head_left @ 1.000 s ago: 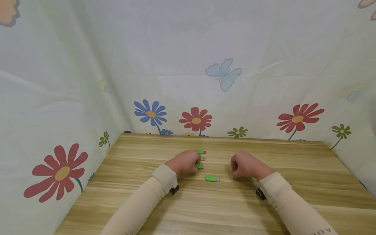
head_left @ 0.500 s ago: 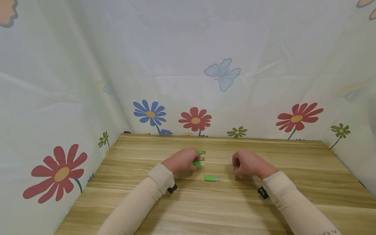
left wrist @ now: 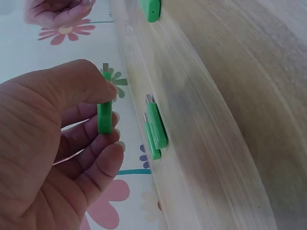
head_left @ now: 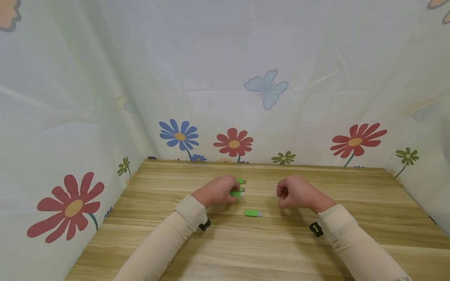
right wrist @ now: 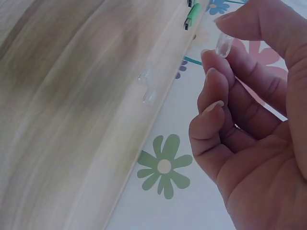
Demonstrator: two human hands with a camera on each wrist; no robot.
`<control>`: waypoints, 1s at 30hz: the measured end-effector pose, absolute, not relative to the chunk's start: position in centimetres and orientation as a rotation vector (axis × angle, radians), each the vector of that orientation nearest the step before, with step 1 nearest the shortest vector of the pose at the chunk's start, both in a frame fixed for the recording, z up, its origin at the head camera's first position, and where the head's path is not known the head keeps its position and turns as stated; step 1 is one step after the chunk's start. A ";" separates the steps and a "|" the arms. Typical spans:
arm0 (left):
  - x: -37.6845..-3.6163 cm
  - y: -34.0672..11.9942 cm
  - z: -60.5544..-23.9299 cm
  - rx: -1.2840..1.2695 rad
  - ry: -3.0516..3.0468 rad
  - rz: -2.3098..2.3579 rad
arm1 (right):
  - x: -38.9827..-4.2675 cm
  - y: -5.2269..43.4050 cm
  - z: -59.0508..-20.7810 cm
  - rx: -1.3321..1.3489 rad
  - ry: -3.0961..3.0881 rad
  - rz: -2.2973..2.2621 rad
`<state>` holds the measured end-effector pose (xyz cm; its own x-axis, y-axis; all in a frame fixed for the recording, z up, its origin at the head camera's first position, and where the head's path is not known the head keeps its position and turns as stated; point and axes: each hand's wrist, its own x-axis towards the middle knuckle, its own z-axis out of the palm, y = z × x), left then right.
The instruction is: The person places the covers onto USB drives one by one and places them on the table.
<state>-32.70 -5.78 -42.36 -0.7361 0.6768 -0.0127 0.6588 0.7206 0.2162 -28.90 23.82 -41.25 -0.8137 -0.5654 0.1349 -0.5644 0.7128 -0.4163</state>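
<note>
My left hand (head_left: pixel 233 192) pinches a green USB stick (left wrist: pixel 104 117) between thumb and fingers, its metal plug pointing towards the right hand. Just past it two more green sticks (left wrist: pixel 156 128) lie side by side on the wooden table (head_left: pixel 246 242). A fourth green stick (head_left: pixel 253 213) lies nearer me, between the hands. My right hand (head_left: pixel 281 194) hovers to the right, and the right wrist view shows it pinching a small clear cap (right wrist: pixel 224 45) between thumb and index finger. Two other clear caps (right wrist: pixel 146 87) lie on the table close by.
A floral cloth (head_left: pixel 225 97) walls in the table at the back and on both sides. The table's near half holds only my cream-sleeved forearms (head_left: pixel 165 242). Black wrist straps (head_left: pixel 315 229) sit at both cuffs.
My left hand has lifted the green stick slightly off the table and away from me. The right hand has drifted a little away from me too, fingers still curled.
</note>
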 end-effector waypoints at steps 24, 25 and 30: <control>-29.9 -4.8 -39.8 1.347 2.752 0.486 | -27.6 22.8 -40.7 -1.008 2.718 -1.116; -29.8 -4.8 -39.8 1.371 2.750 0.488 | -27.6 22.7 -40.7 -1.008 2.712 -1.129; -29.0 -4.4 -39.5 1.449 2.736 0.489 | -27.2 22.2 -40.8 -1.045 2.700 -1.168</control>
